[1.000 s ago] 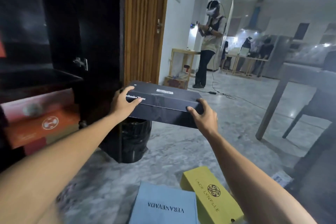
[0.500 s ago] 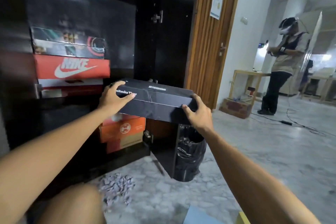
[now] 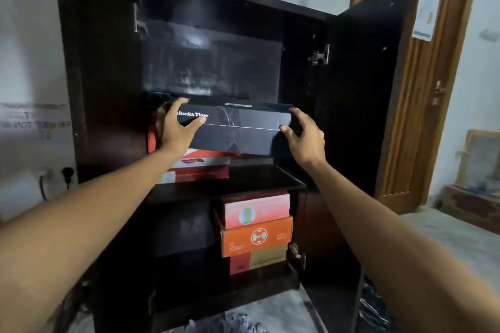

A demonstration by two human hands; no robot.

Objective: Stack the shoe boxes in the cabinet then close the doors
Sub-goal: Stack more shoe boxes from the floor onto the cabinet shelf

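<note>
A black shoe box (image 3: 243, 130) with white lettering is held level in front of the dark cabinet's (image 3: 297, 62) upper shelf. My left hand (image 3: 177, 127) grips its left end and my right hand (image 3: 304, 138) grips its right end. Behind and below it, on that shelf, a stack of red and white shoe boxes (image 3: 200, 167) is partly hidden by the black box. On the lower shelf stands a stack of a pink box (image 3: 257, 209), an orange box (image 3: 257, 236) and a red-and-tan box (image 3: 257, 262). Both cabinet doors stand open.
The right cabinet door (image 3: 368, 89) swings out toward a wooden room door (image 3: 427, 89). A wall socket with a plug (image 3: 67, 173) sits left of the cabinet. Grey scraps (image 3: 232, 322) lie on the marble floor at the cabinet's foot.
I have turned left to face the cabinet and raised the black box from beside the door up to the upper shelf, in front of the stacked boxes.
</note>
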